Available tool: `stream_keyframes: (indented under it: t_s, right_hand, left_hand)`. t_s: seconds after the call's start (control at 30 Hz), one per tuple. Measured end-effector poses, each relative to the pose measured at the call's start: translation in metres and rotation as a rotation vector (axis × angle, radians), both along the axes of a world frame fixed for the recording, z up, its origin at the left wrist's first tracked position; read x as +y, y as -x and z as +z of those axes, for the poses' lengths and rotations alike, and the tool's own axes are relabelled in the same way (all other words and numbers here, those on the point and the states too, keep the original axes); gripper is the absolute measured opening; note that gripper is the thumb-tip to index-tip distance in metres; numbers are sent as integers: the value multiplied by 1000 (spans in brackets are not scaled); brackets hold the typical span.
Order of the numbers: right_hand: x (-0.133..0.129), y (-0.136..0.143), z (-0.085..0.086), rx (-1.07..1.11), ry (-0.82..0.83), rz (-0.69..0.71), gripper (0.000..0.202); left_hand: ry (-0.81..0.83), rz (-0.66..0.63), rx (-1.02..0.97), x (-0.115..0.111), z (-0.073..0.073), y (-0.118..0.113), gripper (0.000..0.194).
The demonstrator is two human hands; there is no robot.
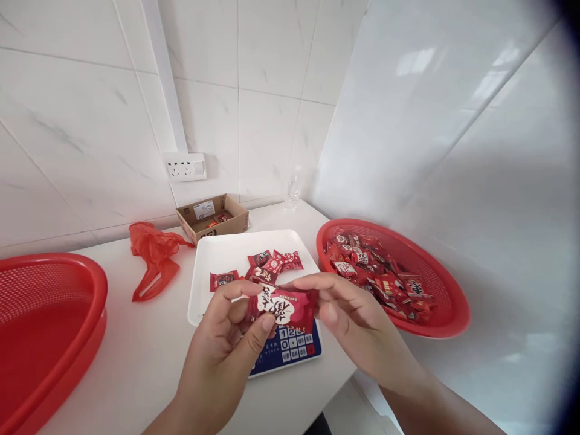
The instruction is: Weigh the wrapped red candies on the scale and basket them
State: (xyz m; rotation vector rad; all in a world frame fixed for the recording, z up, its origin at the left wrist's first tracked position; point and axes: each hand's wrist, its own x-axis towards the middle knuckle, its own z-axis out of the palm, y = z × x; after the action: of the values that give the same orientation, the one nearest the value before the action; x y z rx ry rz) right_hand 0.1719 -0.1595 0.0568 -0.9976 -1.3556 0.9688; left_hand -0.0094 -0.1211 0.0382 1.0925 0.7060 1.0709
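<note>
My left hand pinches a red candy packet with white and dark lettering between thumb and fingers, above the front of a white scale. My right hand is at the packet's right end, its fingers closed around that edge. Several small red packets lie on the scale's white tray, one apart to the left. The blue keypad shows below my hands, partly covered by them.
A red basket full of packets stands at the right wall. Another red basket is at the left. Behind are a red plastic bag, an open cardboard box and a clear bottle.
</note>
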Motion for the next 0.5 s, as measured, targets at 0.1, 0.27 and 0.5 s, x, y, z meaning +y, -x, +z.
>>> stream_keyframes:
  t_s: [0.1, 0.27, 0.5]
  right_hand:
    - [0, 2, 3, -35, 1, -61, 18]
    - [-6, 7, -3, -40, 73, -97, 18]
    - [-15, 11, -15, 161, 145, 139, 44]
  left_hand:
    - [-2, 24, 57, -6, 2, -2, 25]
    - [-86, 0, 91, -5, -8, -2, 31]
    - [-212, -50, 161, 5, -14, 7, 24]
